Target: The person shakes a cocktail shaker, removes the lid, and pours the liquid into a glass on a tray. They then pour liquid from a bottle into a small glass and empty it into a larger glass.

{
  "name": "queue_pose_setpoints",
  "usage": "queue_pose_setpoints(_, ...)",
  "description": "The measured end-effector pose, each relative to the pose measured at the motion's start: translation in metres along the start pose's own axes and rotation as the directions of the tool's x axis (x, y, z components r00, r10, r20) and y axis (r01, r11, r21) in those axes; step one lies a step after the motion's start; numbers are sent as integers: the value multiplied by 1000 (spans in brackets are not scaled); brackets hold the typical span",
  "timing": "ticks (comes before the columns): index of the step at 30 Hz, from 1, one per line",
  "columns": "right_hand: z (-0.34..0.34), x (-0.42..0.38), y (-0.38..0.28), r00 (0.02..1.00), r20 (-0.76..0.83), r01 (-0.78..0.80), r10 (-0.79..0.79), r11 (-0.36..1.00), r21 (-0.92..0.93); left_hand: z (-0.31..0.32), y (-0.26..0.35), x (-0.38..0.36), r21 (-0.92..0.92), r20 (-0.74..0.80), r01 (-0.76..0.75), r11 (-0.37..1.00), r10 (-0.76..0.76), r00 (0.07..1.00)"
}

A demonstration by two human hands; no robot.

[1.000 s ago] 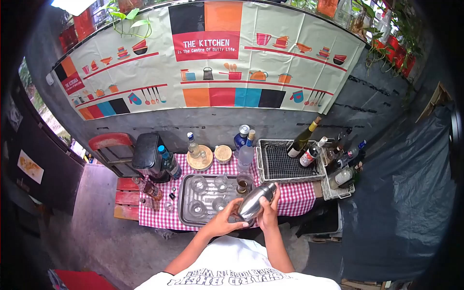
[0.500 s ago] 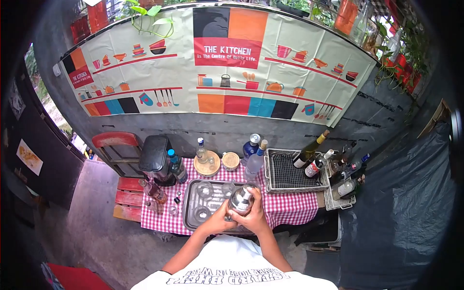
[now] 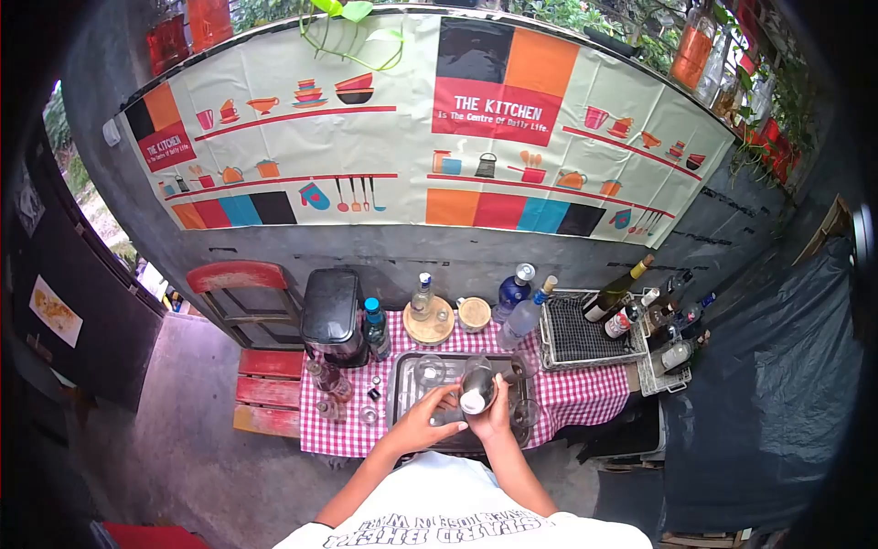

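Observation:
My right hand point(image 3: 495, 414) is wrapped around a shiny metal cocktail shaker point(image 3: 476, 382), its bright round end turned up toward me. Just left of it, my left hand point(image 3: 424, 425) has its thumb and fingers spread apart, with nothing visible between them. Both hands are above a dark rectangular tray point(image 3: 397, 377). On the tray stand several clear glasses, among them one at the back left point(image 3: 430, 370) and one at the right point(image 3: 524, 414). The hands and shaker partly cover the tray's middle.
Behind the tray are a round wooden board point(image 3: 432, 331) bearing a small bottle, a lidded jar point(image 3: 474, 314) and a blue bottle point(image 3: 514, 291). A wire basket point(image 3: 569, 357) with bottles stands right. Left are a black bin point(image 3: 331, 306), a teal-capped bottle point(image 3: 376, 331) and a red chair point(image 3: 265, 389).
My left hand has come off the shaker and opened. The right hand keeps hold of it and has tipped its end toward me. The view has shifted left.

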State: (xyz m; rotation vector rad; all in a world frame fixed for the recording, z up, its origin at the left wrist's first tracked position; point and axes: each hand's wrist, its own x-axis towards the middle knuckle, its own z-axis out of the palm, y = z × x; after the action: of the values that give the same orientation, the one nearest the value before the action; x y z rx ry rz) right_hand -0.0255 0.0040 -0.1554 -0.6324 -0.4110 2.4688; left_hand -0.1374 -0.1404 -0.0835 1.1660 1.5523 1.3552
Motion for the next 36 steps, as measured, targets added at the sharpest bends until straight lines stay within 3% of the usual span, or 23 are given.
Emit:
queue_pose_setpoints(2,-7,0,17,999,-32,0,0,1000,17,-10,-12,-3,133,47,-4,991,-3,999)
queue_pose_setpoints(9,-15,-2,53,996,-70,50,-47,998,48,-40,-9,-16,141,125,124,982,-141,982)
queue_pose_setpoints(11,30,-20,50,920,-193,292,-341,925,-245,-49,7,-15,192,123,228,954,-254,959)
queue_pose_setpoints(13,32,-23,46,912,-145,343,-384,907,-245,-50,-7,-16,227,147,203,952,-240,960)
queue_pose_setpoints(15,42,-29,39,815,97,514,-571,636,-575,-49,-16,-15,210,142,188,959,-220,965)
queue_pose_setpoints(17,58,-40,31,785,110,532,-609,574,-622,-44,-23,-12,218,146,99,971,-133,980)
queue_pose_setpoints(19,57,-48,26,704,350,607,-618,268,-748,-36,-26,-9,147,159,42,988,-66,985)
queue_pose_setpoints(20,54,-53,23,696,400,572,-597,124,-811,-33,-26,-5,141,171,34,989,-58,984)
queue_pose_setpoints(21,61,-59,17,692,398,569,-602,117,-814,-29,-26,-2,72,184,-2,997,-11,983)
queue_pose_setpoints(23,89,-74,2,577,672,589,-464,-334,-736,-21,-23,2,-1,194,-35,999,35,980)
queue_pose_setpoints(25,97,-77,-6,557,719,629,-416,-354,-692,-13,-17,2,4,145,-95,995,94,985)
queue_pose_setpoints(27,92,-76,-9,459,796,694,-394,-400,-598,-6,-21,4,-10,130,-72,997,73,989)
queue_pose_setpoints(29,84,-75,-11,443,796,711,-412,-379,-592,-2,-17,5,-9,94,-142,990,142,985)
queue_pose_setpoints(31,67,-71,-10,453,700,753,-552,-184,-632,0,-9,3,12,80,-114,993,112,990)
queue_pose_setpoints(33,58,-76,-13,583,524,720,-621,96,-687,3,-3,3,125,86,-155,980,145,986)
queue_pose_setpoints(35,49,-71,-23,623,386,696,-680,257,-671,10,5,4,139,80,-178,974,168,983)
queue_pose_setpoints(36,49,-75,-27,692,255,658,-675,445,-608,15,9,5,158,82,-170,973,158,984)
